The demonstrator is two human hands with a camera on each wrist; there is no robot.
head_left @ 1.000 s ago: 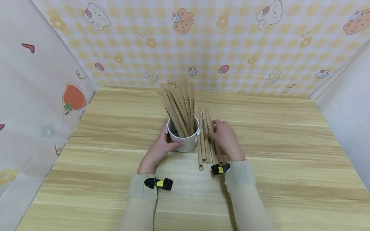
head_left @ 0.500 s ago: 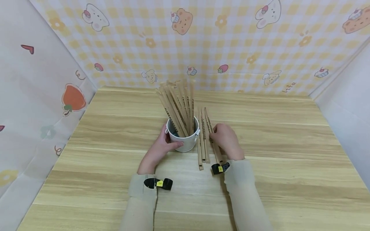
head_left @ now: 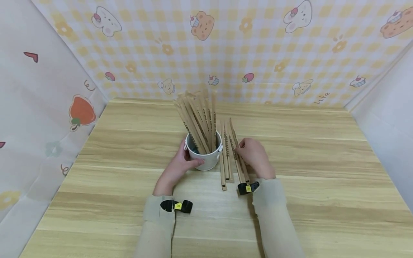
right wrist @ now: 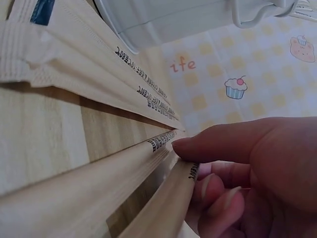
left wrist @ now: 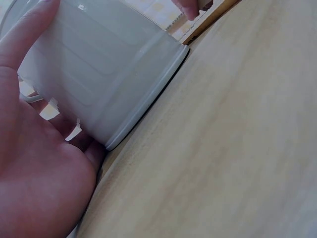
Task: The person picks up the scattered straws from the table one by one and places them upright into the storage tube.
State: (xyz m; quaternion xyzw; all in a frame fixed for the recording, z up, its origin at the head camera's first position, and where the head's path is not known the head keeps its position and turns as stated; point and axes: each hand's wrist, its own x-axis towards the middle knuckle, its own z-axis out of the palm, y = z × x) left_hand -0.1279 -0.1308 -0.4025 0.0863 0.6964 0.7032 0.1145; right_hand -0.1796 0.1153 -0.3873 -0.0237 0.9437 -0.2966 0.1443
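A small white bucket stands upright on the table, holding a bunch of paper-wrapped straws that lean up past its rim. My left hand grips its left side, thumb across the front; in the left wrist view the fingers curve behind the bucket's wall. Right of it lie several loose wrapped straws, side by side. My right hand pinches a wrapped straw in the right-hand group between thumb and fingers, its thumb tip right at a neighbouring wrapped straw.
The wooden table reaches back to a yellow-checked patterned backdrop. A white printed sheet rises on the left, and another white sheet on the right. Black wrist cameras sit at both sleeves.
My right thumb and fingers have come together on the straws, and those under that hand have shifted slightly. My left hand and the bucket stay in place.
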